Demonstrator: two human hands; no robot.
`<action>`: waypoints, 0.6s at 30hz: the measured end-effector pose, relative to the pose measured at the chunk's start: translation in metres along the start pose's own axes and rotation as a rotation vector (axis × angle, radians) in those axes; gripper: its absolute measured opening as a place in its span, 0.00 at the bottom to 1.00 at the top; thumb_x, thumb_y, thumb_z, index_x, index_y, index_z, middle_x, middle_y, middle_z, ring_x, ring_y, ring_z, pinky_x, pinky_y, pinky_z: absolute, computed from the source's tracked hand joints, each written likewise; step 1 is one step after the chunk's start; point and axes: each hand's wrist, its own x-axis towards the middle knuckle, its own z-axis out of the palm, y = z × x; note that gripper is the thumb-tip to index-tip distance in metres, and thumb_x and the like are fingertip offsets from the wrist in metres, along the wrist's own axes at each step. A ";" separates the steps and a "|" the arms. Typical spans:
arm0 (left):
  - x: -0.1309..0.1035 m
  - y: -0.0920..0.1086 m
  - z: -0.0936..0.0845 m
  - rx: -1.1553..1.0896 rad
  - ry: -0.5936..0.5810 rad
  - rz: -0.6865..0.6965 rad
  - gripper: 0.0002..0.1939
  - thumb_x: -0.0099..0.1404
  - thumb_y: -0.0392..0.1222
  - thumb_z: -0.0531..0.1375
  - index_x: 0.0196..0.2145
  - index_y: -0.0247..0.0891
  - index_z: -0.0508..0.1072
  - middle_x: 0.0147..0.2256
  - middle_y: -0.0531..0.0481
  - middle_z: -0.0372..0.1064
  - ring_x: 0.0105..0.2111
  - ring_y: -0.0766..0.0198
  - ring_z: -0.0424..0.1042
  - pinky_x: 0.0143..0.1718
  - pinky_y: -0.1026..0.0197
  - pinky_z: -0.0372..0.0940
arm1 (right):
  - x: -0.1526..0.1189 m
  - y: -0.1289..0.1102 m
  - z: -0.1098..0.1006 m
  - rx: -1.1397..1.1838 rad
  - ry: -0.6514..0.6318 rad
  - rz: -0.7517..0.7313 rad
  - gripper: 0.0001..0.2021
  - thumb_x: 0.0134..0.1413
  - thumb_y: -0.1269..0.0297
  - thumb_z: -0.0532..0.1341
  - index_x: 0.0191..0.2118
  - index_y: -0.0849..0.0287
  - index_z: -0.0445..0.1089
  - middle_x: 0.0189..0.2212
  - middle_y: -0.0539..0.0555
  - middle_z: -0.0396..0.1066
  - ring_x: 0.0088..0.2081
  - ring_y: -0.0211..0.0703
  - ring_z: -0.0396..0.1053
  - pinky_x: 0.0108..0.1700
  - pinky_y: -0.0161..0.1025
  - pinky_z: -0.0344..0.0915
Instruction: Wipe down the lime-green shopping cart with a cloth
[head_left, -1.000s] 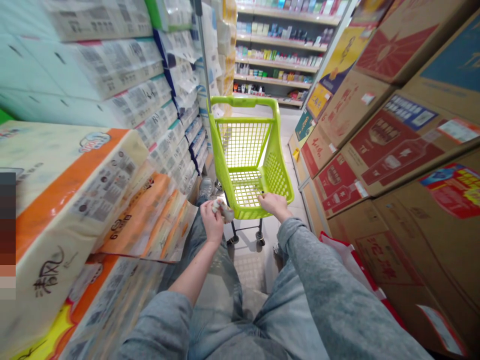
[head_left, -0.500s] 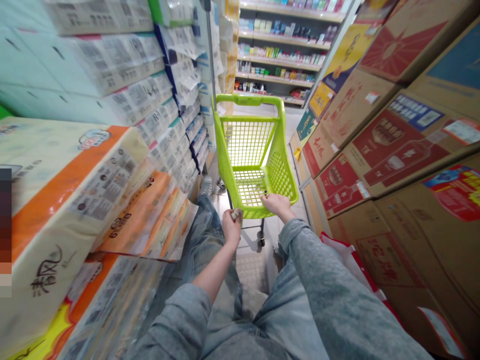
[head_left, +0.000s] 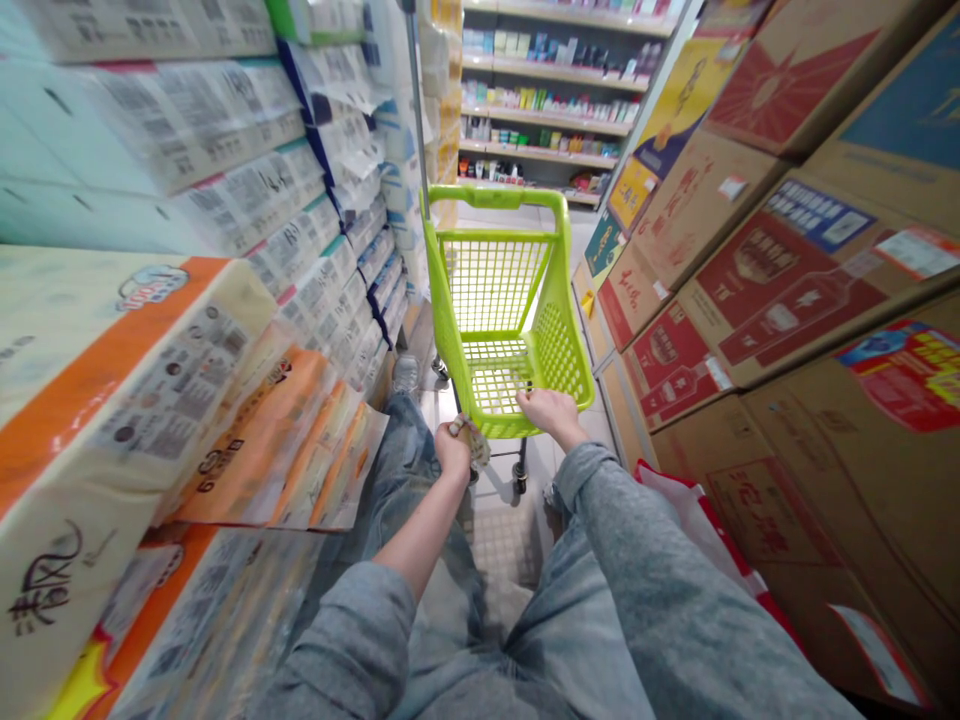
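Flanking the green cart (head_left: 495, 428): tissue packs (head_left: 142, 385), cartons (head_left: 795, 290).

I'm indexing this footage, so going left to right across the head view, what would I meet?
Orange-striped pack, left hand with a crumpled item, right hand, cardboard boxes. The green cart overlaps the hands, so it's left out.

We have the shopping cart (head_left: 559, 345) at twelve o'clock, our right hand (head_left: 549, 411) at its five o'clock and our left hand (head_left: 453, 450) just beside it at seven. Beyond it, also at twelve, are toiletries shelves (head_left: 547, 119); tissue packs (head_left: 135, 345) stand stacked from nine to eleven, cardboard cartons (head_left: 776, 275) from one to three.
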 end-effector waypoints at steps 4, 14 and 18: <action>-0.007 0.021 -0.008 0.101 -0.014 0.149 0.08 0.53 0.42 0.61 0.24 0.37 0.65 0.21 0.57 0.62 0.21 0.70 0.62 0.22 0.69 0.56 | 0.000 0.001 0.001 0.004 0.006 -0.009 0.27 0.59 0.51 0.42 0.42 0.58 0.76 0.42 0.61 0.74 0.46 0.51 0.70 0.44 0.42 0.62; -0.023 0.079 -0.024 0.180 -0.071 0.535 0.08 0.59 0.44 0.60 0.33 0.38 0.66 0.31 0.53 0.64 0.33 0.66 0.66 0.35 0.64 0.62 | -0.005 0.000 0.002 0.028 0.029 -0.012 0.26 0.59 0.52 0.43 0.42 0.58 0.75 0.43 0.61 0.74 0.46 0.50 0.70 0.44 0.41 0.62; -0.022 0.081 -0.015 0.451 -0.184 0.764 0.05 0.58 0.39 0.61 0.31 0.38 0.66 0.35 0.49 0.61 0.38 0.62 0.64 0.42 0.59 0.62 | -0.008 -0.001 0.001 0.029 0.036 -0.016 0.26 0.59 0.52 0.43 0.42 0.59 0.75 0.43 0.61 0.74 0.46 0.50 0.70 0.44 0.40 0.63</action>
